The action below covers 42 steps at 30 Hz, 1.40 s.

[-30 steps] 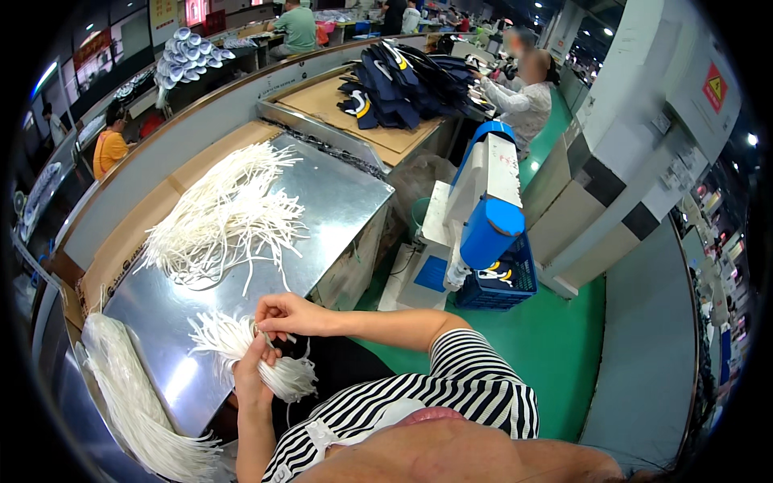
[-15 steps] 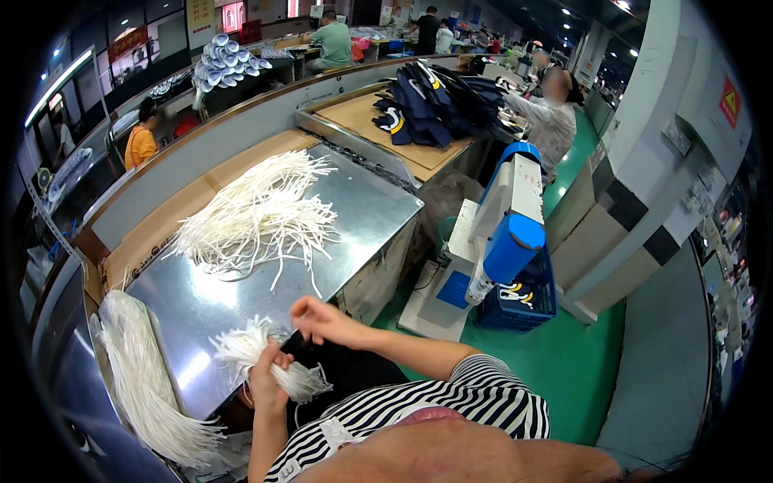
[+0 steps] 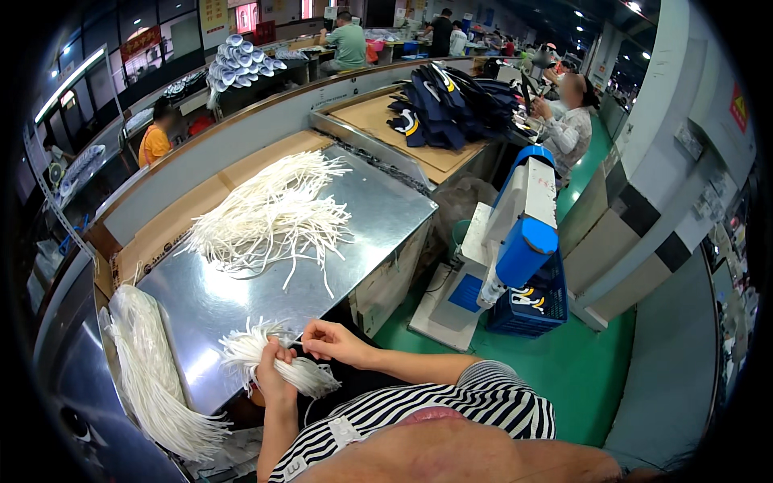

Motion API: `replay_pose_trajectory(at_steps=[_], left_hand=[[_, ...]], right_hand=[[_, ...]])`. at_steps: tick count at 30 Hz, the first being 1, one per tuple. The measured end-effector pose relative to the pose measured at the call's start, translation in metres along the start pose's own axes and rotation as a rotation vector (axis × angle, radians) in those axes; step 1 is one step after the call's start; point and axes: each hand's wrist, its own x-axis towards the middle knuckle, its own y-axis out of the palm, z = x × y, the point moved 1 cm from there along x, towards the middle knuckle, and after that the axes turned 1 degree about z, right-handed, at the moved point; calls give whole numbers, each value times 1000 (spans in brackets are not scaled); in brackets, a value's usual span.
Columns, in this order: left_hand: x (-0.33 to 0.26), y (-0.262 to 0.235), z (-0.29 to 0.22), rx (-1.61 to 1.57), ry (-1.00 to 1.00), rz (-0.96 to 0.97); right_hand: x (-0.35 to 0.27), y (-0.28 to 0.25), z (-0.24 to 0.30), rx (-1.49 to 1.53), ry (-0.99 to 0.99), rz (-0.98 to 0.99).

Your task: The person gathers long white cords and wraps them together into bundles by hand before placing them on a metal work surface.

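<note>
White cord everywhere on this one. My left hand point(image 3: 275, 372) is clenched round a small bundle of short white cords point(image 3: 266, 358) at the near edge of the shiny sheet-metal table point(image 3: 378, 205), ends fanning out both sides of the fist. Right hand point(image 3: 332, 341) sits just beside it, fingertips pinched on what looks like a single strand from that bundle; too fine to be sure it's only one.

Around it: loose heap of white cords point(image 3: 270, 217) spread mid-table toward the far edge, well apart from the hands. Long hank of white cords point(image 3: 149, 378) lies along the table's left edge. Blue-and-white machine point(image 3: 515, 241) stands on the green floor off the right edge.

My read for doing this well: keep the left fist tight so the bundle doesn't splay, draw each strand out straight along its length, not sideways, so neighbours don't drag out or tangle. Keep the ends level.
</note>
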Motion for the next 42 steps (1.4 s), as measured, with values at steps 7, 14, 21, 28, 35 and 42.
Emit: replay_pose_trajectory(at_steps=[7,14,21,28,35,42], left_hand=[[-8,8,13,101,-41,33],[-6,11,13,-33,-40,100],[4,2,16,-170,-97,131],[9,-4,-5,-57,-83,94],[-1,4,-4,201,-158,183],[-9,22,1,61,-310,267]], right_hand=[[13,-8,-7,433,44,-185],[17,-13,-7,836,136,-174],[5,-4,6,677,194,59],[-23,-3,-9,511,503,370],[-13,-1,37,-525,101,457],[-8,-17,62,-39,-208,223]])
